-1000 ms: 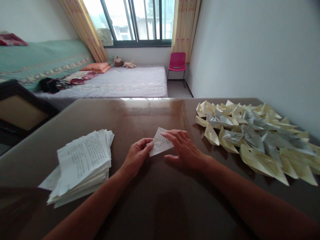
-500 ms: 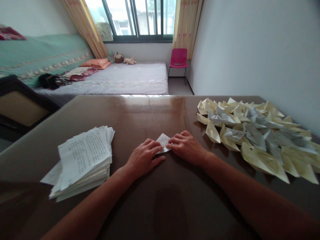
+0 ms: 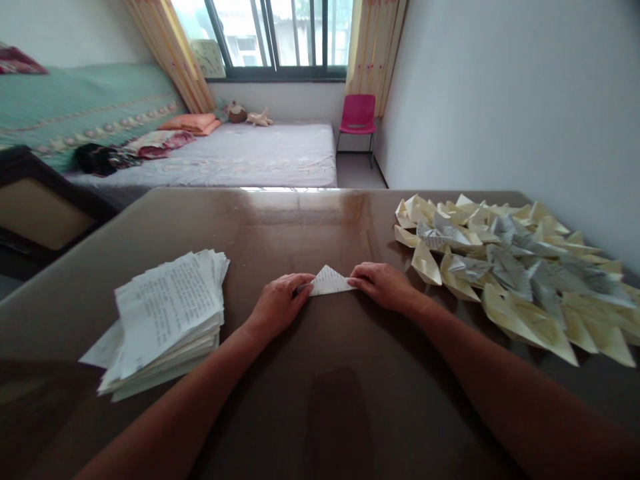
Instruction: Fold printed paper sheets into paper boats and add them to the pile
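Observation:
Between my hands, a folded paper boat (image 3: 330, 281) made of printed white paper rests low over the brown table (image 3: 280, 387), its triangular peak pointing away from me. My left hand (image 3: 283, 297) pinches its left end between thumb and fingers. At the opposite end, my right hand (image 3: 381, 285) pinches the right tip. Both hands are closed on the paper, and their fingertips partly hide its two ends.
A stack of printed sheets (image 3: 167, 313) lies on the left of the table. On the right, many folded paper boats (image 3: 510, 313) in cream and white sit close together beside the wall. Beyond the table are a bed (image 3: 270, 157) and a pink chair (image 3: 358, 115).
My hands pressed on the folded paper, then moved apart to its two ends. The paper has gone from a larger triangle to a low, wide boat shape with a central peak.

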The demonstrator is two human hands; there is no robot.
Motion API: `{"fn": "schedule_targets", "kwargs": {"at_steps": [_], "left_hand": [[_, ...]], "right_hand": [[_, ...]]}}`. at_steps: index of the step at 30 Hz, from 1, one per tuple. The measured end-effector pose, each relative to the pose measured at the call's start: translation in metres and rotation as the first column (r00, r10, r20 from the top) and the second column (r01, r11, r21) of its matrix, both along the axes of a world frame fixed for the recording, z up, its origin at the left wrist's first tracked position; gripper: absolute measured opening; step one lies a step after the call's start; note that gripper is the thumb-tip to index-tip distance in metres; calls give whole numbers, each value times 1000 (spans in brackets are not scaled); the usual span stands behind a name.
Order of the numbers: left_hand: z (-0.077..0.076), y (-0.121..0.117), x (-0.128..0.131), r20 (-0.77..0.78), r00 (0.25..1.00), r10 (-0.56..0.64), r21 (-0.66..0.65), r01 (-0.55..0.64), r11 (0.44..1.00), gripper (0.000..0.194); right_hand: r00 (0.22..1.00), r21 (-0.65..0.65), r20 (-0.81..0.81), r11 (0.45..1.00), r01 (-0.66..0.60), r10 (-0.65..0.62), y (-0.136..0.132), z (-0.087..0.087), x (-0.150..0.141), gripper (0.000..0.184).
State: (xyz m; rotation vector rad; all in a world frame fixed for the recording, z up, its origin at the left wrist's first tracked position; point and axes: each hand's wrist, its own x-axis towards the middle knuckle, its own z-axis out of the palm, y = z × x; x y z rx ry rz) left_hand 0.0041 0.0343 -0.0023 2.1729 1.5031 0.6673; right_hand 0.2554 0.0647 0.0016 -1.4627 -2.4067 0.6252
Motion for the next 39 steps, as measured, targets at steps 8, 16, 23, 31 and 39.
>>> {"fn": "schedule_targets", "kwargs": {"at_steps": [8,16,23,31,39], "left_hand": [[0,-2,6,-167,986,29,55,-20,998,28],[-2,-2,4,-235,972,-7,83,27,996,31],[-1,-12,12,-462,884,-76,252,213,944,43],[9,-18,20,-607,775,-177,188,357,915,39],[9,-20,22,-597,767,-234,135,384,913,39]], "right_hand": [[975,137,175,984,114,-138,-5,4,-12,30],[967,145,217,984,106,-137,-5,6,-12,29],[960,155,241,982,110,-145,-4,4,-12,29],[976,212,200,976,47,-91,-19,19,-17,28],[843,51,528,988,-148,99,-56,33,-32,48]]}}
